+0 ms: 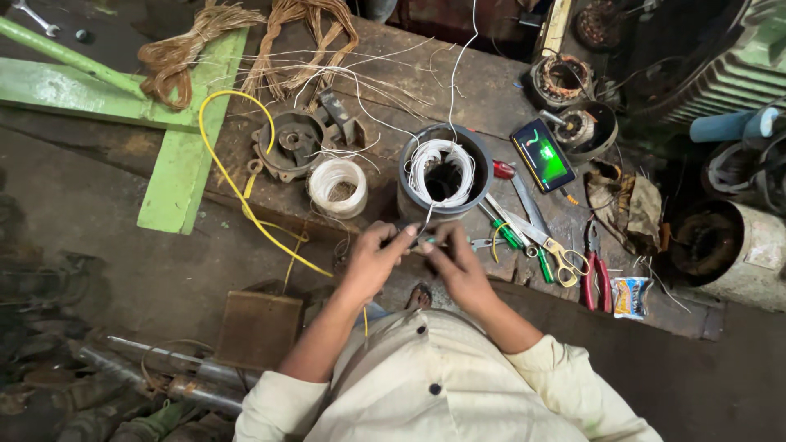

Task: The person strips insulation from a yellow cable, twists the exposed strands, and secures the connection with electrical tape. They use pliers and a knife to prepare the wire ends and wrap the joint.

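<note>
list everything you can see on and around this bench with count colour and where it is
motor stator: 1, grey housing with white winding wire inside, bench centre, just beyond the hands
white wire coil: 1, white, left of the stator
yellow wire: 1, yellow, looping across the bench's left part and over its edge
motor end cover: 1, dark metal, behind the wire coil
copper wire bundles: 2, brown, far left of the bench
phone: 1, black with lit green screen, right of the stator
scissors: 1, yellow handles, right of the hands
pliers: 1, red handles, near the bench's right edge
left hand: pinching thin wire with the right
right hand: fingertips meeting the left
</note>
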